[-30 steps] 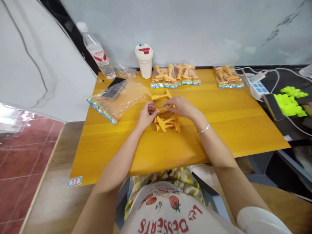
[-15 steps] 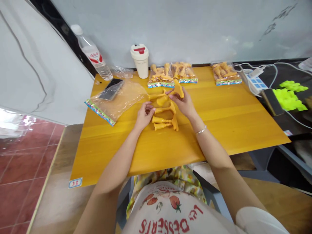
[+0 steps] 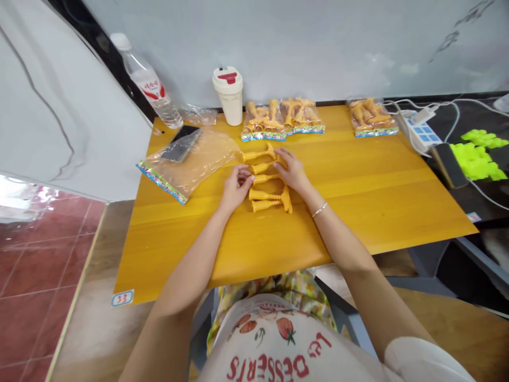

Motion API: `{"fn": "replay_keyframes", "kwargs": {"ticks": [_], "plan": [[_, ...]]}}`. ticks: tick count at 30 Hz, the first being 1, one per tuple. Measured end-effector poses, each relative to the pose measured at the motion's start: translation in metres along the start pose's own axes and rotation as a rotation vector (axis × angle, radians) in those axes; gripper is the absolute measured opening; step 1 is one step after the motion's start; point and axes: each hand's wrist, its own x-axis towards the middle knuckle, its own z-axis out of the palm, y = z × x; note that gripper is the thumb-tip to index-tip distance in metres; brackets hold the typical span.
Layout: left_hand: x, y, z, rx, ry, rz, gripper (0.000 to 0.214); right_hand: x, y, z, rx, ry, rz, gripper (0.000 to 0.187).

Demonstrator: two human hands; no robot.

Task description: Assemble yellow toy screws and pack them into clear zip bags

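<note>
Several orange plastic toy pieces (image 3: 267, 197) lie side by side in a row on the yellow wooden table (image 3: 358, 201), handles pointing left. My left hand (image 3: 235, 187) rests at the left ends of the row, fingers curled against one handle. My right hand (image 3: 291, 171) lies palm down over the right ends of the upper pieces, fingers stretched toward the topmost piece (image 3: 258, 155). An empty clear bag with a colourful edge (image 3: 186, 162) lies to the left of my hands.
Filled bags of orange pieces (image 3: 283, 121) and another bag (image 3: 371, 120) line the table's back edge. A white cup (image 3: 228, 95) and a water bottle (image 3: 148, 82) stand at the back left. A power strip (image 3: 422, 135) and green parts (image 3: 479, 156) lie to the right.
My right hand has lowered the piece it held up near the back and set it into the row. My left hand stayed at the handle ends.
</note>
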Motion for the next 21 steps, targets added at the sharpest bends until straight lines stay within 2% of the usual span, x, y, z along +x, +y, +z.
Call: {"fn": "replay_keyframes", "kwargs": {"ticks": [4, 6, 9, 11, 13, 17, 19, 21], "plan": [[0.000, -0.003, 0.001, -0.003, 0.022, 0.006, 0.035, -0.009, -0.016, -0.021, -0.096, -0.021, -0.064, 0.035], [0.000, -0.004, 0.001, 0.002, 0.023, 0.020, 0.035, -0.017, -0.029, -0.032, -0.074, -0.183, -0.094, 0.027], [-0.001, -0.003, 0.000, 0.015, 0.017, 0.037, 0.035, -0.029, -0.046, -0.041, -0.118, -0.532, -0.116, 0.020], [-0.001, -0.002, 0.000, 0.020, 0.017, 0.040, 0.035, -0.034, -0.052, -0.039, -0.208, -0.650, -0.137, 0.018], [-0.001, -0.002, -0.001, 0.023, 0.016, 0.036, 0.036, -0.036, -0.054, -0.034, -0.285, -0.638, -0.192, 0.020], [-0.001, -0.003, -0.002, 0.023, 0.013, 0.036, 0.037, -0.036, -0.050, -0.027, -0.351, -0.512, -0.296, 0.025], [-0.001, -0.004, -0.002, 0.030, 0.011, 0.043, 0.038, -0.034, -0.044, -0.028, -0.282, -0.494, -0.313, 0.026], [-0.001, -0.005, -0.002, 0.056, 0.023, 0.052, 0.042, -0.030, -0.035, -0.030, -0.157, -0.390, -0.311, 0.030]]}}
